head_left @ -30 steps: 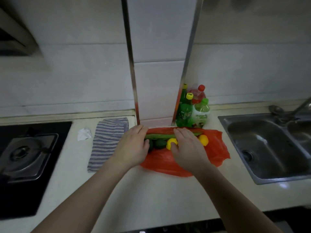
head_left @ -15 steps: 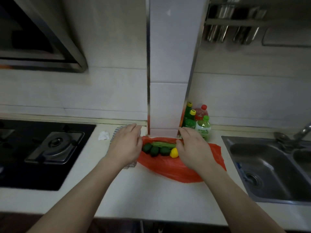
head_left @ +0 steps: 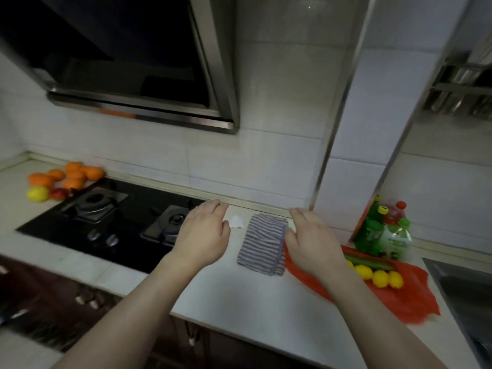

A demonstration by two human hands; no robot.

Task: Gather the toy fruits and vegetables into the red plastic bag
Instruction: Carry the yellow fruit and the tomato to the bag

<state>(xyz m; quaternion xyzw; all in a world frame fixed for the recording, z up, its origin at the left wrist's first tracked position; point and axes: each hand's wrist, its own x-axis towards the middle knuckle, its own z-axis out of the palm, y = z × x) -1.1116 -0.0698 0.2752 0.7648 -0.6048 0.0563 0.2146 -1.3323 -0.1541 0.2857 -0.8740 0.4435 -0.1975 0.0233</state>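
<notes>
Both hands empty, palms down, fingers loosely spread: left hand (head_left: 203, 235) hovers by the hob (head_left: 111, 222), right hand (head_left: 312, 242) over the striped cloth (head_left: 262, 242) & the near edge of the red bag (head_left: 404, 296), hiding that part. Bag lies flat on the counter (head_left: 266, 310) w/ yellow lemons (head_left: 380, 278) & a green veg (head_left: 370, 263) at its mouth; in or just on it, can't tell. Oranges etc. (head_left: 66, 177) far L corner, blurry. Bottles (head_left: 383, 233) behind bag.

Pale countertop (head_left: 253, 296) with red bag (head_left: 404, 296), striped cloth (head_left: 262, 243), oranges (head_left: 72, 177)
</notes>
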